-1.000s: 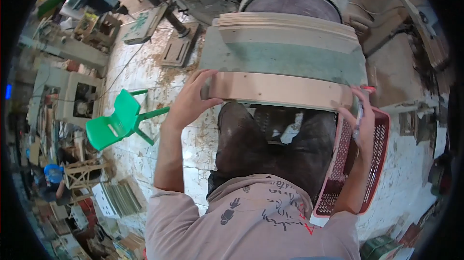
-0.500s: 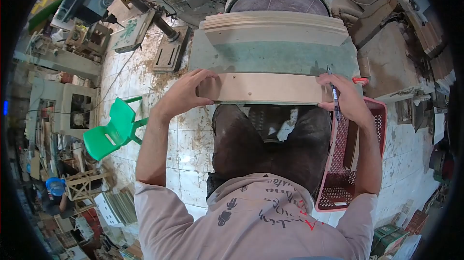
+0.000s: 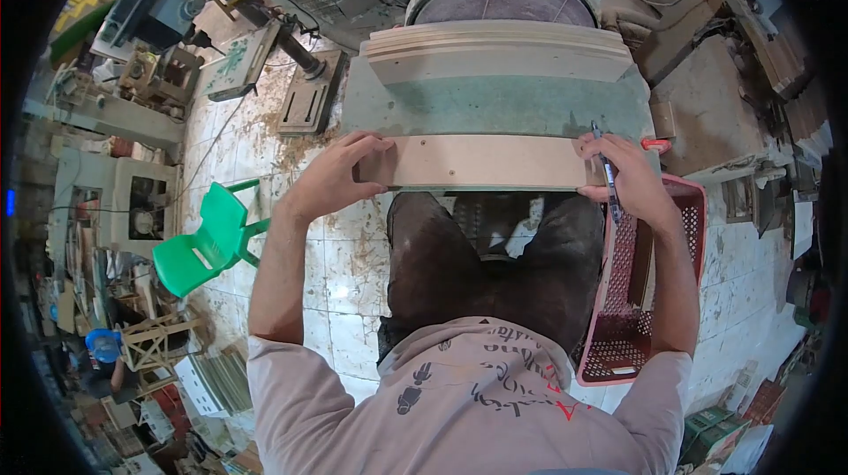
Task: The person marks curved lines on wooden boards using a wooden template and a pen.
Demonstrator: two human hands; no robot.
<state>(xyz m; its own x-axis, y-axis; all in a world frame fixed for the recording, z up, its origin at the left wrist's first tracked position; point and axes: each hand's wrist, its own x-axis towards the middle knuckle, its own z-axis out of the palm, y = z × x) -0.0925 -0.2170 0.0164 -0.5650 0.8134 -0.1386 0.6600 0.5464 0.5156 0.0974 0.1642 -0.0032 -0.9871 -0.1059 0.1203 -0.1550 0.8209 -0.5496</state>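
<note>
— Two hands, one pale flat wooden board?
— Yes: left hand clamps its left end; right hand (fingers closed round a dark pen) presses the right end, on the green machine table.

A pale tiled floor, cracked and strewn with sawdust, fills the middle. At nine o'clock stands a bright green plastic chair; at ten, grey metal workshop machines crowd together. A pink perforated plastic crate sits at four o'clock. Stacked wooden offcuts line the two o'clock edge. Daylight is even.
</note>
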